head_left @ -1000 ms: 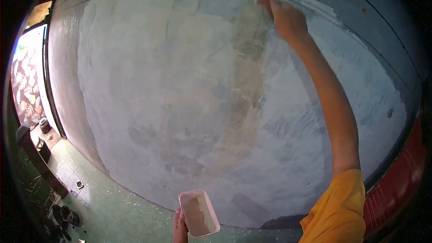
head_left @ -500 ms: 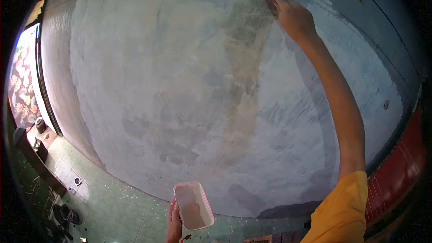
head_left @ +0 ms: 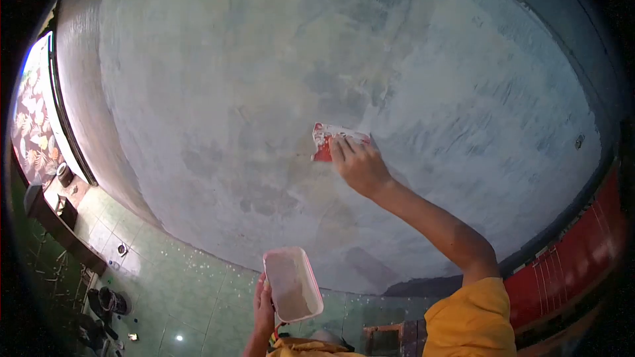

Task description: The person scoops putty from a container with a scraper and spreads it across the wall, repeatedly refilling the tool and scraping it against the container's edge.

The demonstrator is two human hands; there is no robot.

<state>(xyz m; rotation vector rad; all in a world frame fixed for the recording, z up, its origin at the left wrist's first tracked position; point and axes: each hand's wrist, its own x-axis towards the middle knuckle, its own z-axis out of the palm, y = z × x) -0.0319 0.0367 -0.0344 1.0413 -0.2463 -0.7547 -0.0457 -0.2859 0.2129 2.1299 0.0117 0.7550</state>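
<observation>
Against the grey-white wall (head_left: pixel 211 92), near its middle, my right hand (head_left: pixel 358 164) holds a red scraper (head_left: pixel 323 150) smeared with white paste. Its fingers are pressed on the scraper's face. Low in the view, my left hand (head_left: pixel 264 304) grips the left side of a white rectangular tub (head_left: pixel 293 284) with a pinkish rim. Pale material lines the inside of the tub. Darker damp-looking patches and rough strokes mark the wall around the scraper.
Green floor tiles (head_left: pixel 178 291) with white spots run along the wall's foot. A bright doorway (head_left: pixel 36 112) is at the left, with dark footwear (head_left: pixel 109 301) below. A red panel (head_left: pixel 572 261) stands at the right, and a wooden frame (head_left: pixel 383 328) at the bottom.
My right hand has swept down and left from the wall's top to its middle, and the scraper's red face now shows. The tub appears slightly higher and further right, still in my left hand.
</observation>
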